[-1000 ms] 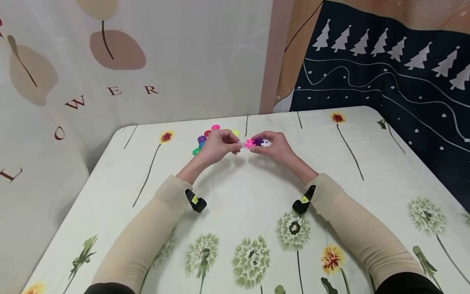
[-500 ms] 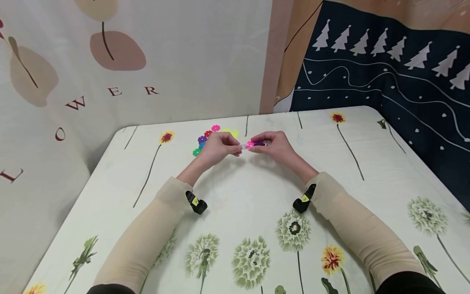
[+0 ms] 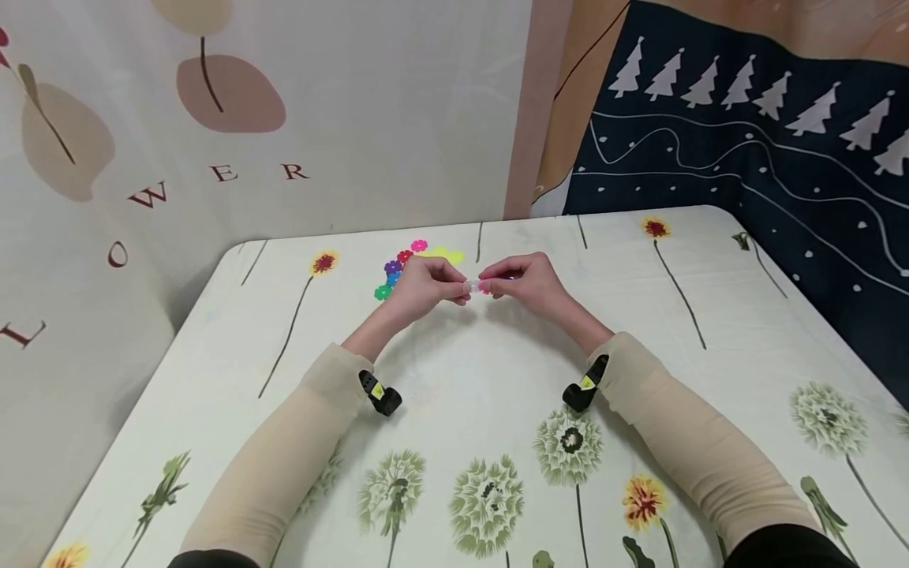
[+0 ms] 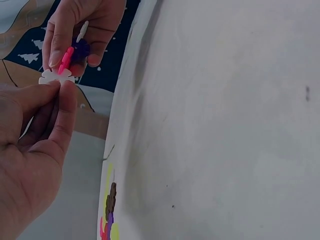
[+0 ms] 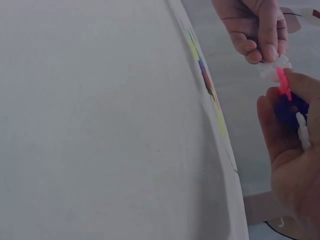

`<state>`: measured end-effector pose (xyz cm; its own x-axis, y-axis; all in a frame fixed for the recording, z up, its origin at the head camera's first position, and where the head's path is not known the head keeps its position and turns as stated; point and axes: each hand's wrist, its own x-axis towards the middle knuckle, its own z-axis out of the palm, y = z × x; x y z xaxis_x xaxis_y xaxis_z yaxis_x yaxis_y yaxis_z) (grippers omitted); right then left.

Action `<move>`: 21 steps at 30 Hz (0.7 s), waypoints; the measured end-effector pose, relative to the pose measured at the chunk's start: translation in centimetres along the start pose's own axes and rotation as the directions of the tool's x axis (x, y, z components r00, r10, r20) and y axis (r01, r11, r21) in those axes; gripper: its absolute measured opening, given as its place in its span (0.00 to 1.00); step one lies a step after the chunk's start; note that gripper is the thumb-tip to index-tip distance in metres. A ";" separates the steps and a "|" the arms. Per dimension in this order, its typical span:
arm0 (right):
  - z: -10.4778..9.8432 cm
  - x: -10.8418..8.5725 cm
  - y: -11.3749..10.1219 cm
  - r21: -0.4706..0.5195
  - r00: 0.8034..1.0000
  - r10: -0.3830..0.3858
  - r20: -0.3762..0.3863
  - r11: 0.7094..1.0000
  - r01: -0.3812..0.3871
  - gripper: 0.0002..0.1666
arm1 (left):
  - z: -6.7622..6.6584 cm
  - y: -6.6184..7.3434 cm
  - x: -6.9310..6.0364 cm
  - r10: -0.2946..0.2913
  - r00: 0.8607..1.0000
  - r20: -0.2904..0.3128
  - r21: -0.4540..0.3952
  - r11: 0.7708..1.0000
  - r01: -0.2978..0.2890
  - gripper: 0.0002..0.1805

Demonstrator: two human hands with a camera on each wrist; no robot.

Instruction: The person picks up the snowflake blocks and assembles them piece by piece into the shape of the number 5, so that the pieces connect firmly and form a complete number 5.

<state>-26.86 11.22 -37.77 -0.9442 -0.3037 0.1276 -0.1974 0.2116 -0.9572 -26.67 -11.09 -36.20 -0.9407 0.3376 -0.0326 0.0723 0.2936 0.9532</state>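
My left hand pinches a white flower-shaped plastic piece between thumb and forefinger. Facing it, my right hand pinches a pink flower piece, which meets the white one edge to edge at a crossed angle. Behind the pink piece a purple flower piece and another white piece follow in a chain, partly inside the right palm. Both hands are held above the table. In the head view the fingers hide most of the chain.
Loose flower pieces lie behind the left hand: green, blue, purple, red, pink and yellow. The table has a flower-print cloth. A curtain hangs behind it.
The right fingers have shifted left along the chain toward the left hand, covering the pink and purple pieces more. The left hand keeps its pinch almost in place.
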 end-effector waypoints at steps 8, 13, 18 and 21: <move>0.3 0.1 -0.4 -0.016 0.999 -0.028 0.035 0.999 0.029 0.10 | -0.5 0.0 -0.2 0.009 1.000 0.011 0.001 1.000 -0.009 0.06; 0.3 0.1 -0.5 -0.038 0.999 -0.033 0.033 0.999 0.034 0.10 | -1.9 0.0 -0.5 0.028 0.998 0.052 0.061 0.998 -0.031 0.11; -0.2 0.0 -0.6 -0.062 1.000 0.019 0.015 0.998 -0.018 0.12 | -4.6 -0.4 -0.9 0.013 0.998 0.066 0.206 0.978 -0.026 0.15; -0.5 0.0 -0.7 -0.056 0.999 0.045 0.009 0.997 -0.044 0.12 | -6.1 -0.9 -1.1 -0.008 0.998 0.063 0.263 0.965 -0.009 0.15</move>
<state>-26.84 11.56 -37.01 -0.9498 -0.3020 0.0820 -0.1697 0.2767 -0.9459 -27.70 -17.23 -35.17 -0.9185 0.3911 -0.0589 0.1654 0.5152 0.8409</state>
